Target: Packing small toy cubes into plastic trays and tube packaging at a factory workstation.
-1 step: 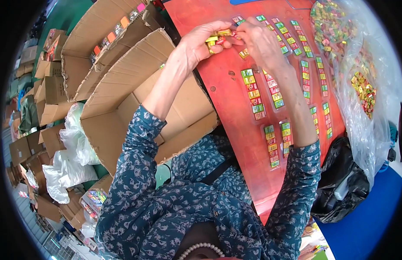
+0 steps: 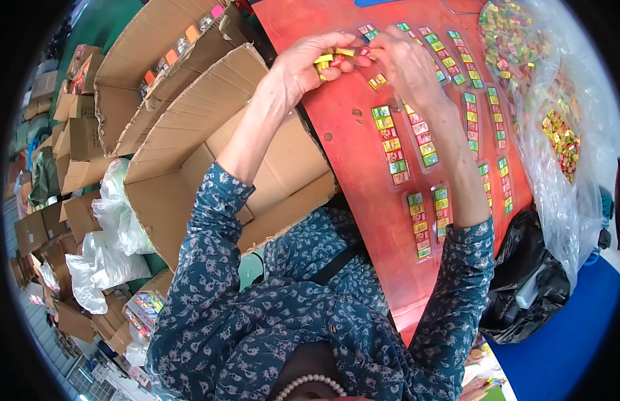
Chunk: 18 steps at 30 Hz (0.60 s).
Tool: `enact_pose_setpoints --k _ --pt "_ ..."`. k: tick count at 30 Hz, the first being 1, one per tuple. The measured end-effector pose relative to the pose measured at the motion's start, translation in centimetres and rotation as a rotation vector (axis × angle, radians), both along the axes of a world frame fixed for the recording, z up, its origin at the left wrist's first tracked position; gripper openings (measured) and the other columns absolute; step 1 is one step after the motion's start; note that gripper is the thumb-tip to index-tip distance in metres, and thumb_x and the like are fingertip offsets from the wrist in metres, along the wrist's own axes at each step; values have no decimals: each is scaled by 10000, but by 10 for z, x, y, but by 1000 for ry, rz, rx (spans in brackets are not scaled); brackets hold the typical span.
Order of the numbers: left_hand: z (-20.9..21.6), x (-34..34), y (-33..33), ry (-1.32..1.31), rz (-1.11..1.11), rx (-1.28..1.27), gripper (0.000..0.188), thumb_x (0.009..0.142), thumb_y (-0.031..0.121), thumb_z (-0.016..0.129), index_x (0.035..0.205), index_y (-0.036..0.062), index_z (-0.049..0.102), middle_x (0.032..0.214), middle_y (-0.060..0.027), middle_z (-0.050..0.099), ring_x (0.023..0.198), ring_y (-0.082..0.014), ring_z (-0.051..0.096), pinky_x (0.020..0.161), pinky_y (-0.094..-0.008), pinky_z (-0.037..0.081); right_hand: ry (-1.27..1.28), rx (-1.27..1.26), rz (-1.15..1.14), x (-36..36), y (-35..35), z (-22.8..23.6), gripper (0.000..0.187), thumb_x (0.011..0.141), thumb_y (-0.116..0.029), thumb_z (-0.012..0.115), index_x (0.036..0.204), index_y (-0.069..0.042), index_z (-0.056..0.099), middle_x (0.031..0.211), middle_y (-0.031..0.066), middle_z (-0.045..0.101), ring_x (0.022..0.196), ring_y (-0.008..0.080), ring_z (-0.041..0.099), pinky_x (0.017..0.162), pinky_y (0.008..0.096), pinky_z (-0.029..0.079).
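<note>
Holds yellow and red pieces in half-curled left fingers, but cannot tell grip of bent, partly hidden right fingers.

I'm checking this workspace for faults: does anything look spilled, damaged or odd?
No spill stands out. Left of the strips, the red table shows dark marks against its brighter surface; an upper-left carton has a ragged edge, perhaps from wear.
</note>
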<state>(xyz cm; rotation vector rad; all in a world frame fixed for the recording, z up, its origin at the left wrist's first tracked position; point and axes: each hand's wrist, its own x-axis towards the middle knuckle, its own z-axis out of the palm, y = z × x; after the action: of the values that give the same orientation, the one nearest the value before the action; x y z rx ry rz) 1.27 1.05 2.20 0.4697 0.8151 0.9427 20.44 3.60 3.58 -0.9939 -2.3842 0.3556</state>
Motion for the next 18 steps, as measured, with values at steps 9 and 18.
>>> enact_pose_setpoints --k 9,18 --pt "11 -3 3 409 111 180 232 868 119 580 1042 -33 600 897 -171 675 594 -83 556 419 -165 371 -104 253 206 5 -3 -15 91 775 -66 579 853 -43 621 856 101 565 734 308 607 664 401 499" --pt "2 1 15 1069 -11 620 222 846 105 549 1006 -29 625 747 -97 640 573 -96 551 493 -231 428 -6 -161 102 25 -17 -9 109 768 -110 624 781 -2 617 813 137 591 728 342 591 648 426 458"
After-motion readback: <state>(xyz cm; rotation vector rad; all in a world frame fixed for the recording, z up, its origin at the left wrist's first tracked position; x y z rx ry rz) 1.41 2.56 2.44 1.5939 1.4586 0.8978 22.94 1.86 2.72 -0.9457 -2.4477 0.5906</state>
